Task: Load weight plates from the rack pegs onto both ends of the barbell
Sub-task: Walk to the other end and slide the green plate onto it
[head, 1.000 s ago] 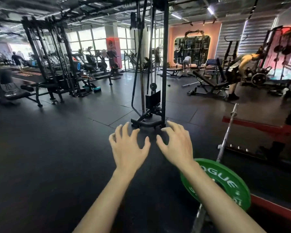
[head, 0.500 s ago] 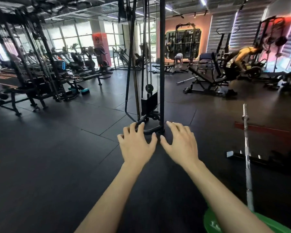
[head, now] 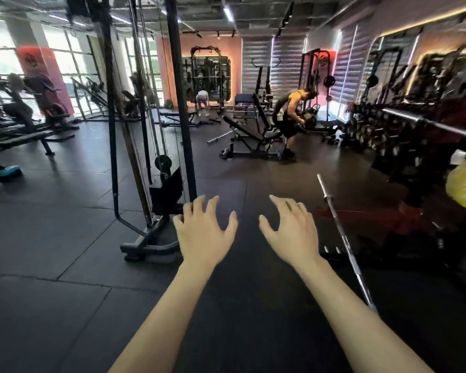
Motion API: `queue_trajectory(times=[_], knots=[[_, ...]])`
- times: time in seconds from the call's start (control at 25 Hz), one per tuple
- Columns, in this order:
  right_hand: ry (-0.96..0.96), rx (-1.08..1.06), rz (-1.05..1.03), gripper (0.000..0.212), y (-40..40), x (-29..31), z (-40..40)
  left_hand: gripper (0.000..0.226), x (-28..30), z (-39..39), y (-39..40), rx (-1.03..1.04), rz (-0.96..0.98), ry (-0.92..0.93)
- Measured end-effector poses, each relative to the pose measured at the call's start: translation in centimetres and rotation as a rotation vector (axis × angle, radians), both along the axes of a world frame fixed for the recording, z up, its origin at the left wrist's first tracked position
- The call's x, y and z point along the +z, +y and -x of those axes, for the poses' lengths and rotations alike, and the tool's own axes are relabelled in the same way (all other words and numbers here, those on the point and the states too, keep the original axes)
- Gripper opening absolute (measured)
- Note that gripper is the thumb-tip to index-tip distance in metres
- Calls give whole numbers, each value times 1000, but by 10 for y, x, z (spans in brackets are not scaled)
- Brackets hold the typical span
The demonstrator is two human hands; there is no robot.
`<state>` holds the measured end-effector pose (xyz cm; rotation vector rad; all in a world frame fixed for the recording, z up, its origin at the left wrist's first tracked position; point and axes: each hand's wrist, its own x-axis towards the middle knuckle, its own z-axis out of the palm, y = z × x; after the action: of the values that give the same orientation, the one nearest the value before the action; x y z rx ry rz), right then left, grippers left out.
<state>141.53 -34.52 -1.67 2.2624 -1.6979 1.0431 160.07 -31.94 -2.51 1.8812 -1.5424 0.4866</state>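
Steel barbell (head: 343, 239) runs twelve-to-five, at two o'clock of your right hand (head: 291, 232) (the nearer); left hand (head: 205, 232) likewise spread, empty; yellow plate (head: 464, 185) further right.

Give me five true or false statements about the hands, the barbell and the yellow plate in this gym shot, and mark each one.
1. Both hands hold nothing. True: the left hand and right hand are spread open in the air.
2. The barbell lies on the floor to the right of the hands. True.
3. The right hand grips the barbell. False: it is apart from the bar, to its left.
4. A yellow plate shows at the right edge. True.
5. The barbell's far end carries a plate. False: the far sleeve is bare.
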Motion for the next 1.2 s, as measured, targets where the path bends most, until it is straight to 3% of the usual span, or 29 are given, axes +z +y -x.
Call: queue_trajectory(times=[0.24, 0.56, 0.76, 0.96, 1.2], knots=[[-66, -11, 16, 54, -214, -11, -12, 64, -13, -7, -207, -52, -47, -18], [-44, -10, 153, 48, -476, -3, -54, 58, -5, -54, -475, -114, 61, -35], [6, -84, 105, 48, -641, -14, -76, 54, -11, -78, -658, -228, 57, 88], [20, -220, 148, 47, -792, 5, -49, 61, 15, -51, -833, -353, 29, 152], [-6, -256, 116, 50, -964, -15, -3, 66, -12, -3, -1005, -394, -68, 151]])
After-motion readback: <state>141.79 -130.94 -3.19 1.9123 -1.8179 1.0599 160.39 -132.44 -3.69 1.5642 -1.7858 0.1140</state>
